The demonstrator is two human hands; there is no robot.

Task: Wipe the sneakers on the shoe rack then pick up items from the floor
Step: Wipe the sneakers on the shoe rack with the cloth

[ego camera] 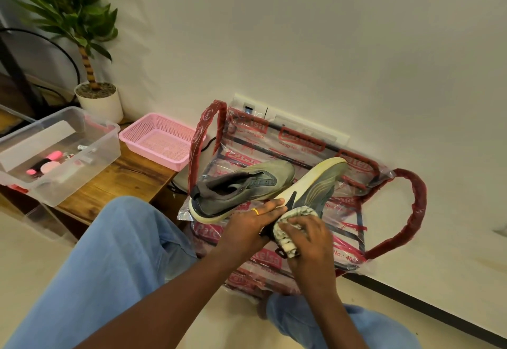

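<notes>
Two grey-green sneakers with cream soles rest on top of a shoe rack (389,211) wrapped in clear plastic with red print. One sneaker (241,186) sits upright on the left. The other sneaker (318,186) is tipped on its side, sole edge facing left. My left hand (249,225), with a gold ring, grips this tipped sneaker near its heel. My right hand (304,236) presses a striped white cloth (288,228) against the sneaker's heel end.
A pink mesh basket (159,140) and a clear plastic bin (55,154) with small pink items sit on a low wooden table (123,178) at left. A potted plant (98,101) stands behind. My blue-trousered knees fill the foreground. The wall is close behind the rack.
</notes>
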